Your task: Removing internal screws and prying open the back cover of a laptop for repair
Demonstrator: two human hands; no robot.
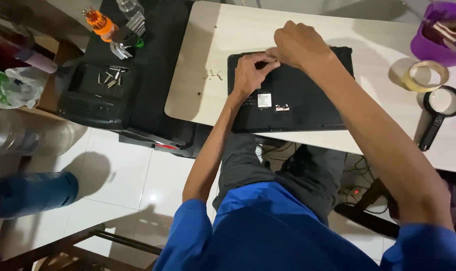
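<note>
A black laptop (308, 105) lies upside down on a cream table (213, 45). Both hands rest on its far edge near the left corner. My left hand (250, 73) presses on the base with fingers curled. My right hand (298, 45) sits just beyond it, fingers pinched at the laptop's rim, touching the left fingertips. Whether either hand holds a small part is hidden. A few loose screws (213, 75) lie on the table left of the laptop.
A black case (95, 95) with screwdriver bits and an orange-handled driver (100, 22) sit at the left. Tape roll (426, 75), magnifying glass (438, 110) and purple bin (433, 45) are at the right. Plastic bottles and another person's leg (32, 193) are at the far left.
</note>
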